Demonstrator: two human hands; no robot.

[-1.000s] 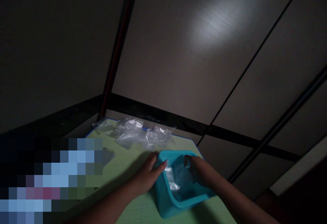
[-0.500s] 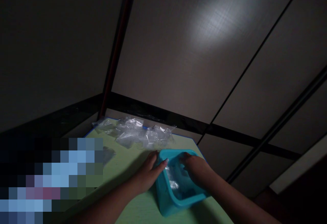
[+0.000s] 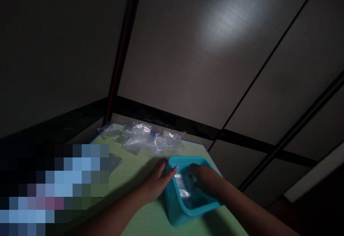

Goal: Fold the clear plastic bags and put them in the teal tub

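Left hand (image 3: 154, 185) with its thumb hooked over the rim, the person is gripping one side of a teal bin (image 3: 172, 209), which is standing on the pale green counter (image 3: 150, 221) near its right-hand edge. Down inside the bin the right hand (image 3: 209, 180) is hanging with its fingers bent, though I cannot tell whether they are closing on anything. Shiny clear plastic (image 3: 184, 193) is lying in there near those fingers, while crumpled see-through sheets (image 3: 150, 142) are spreading along the counter's far edge, in front of dim wall panels (image 3: 182, 67).
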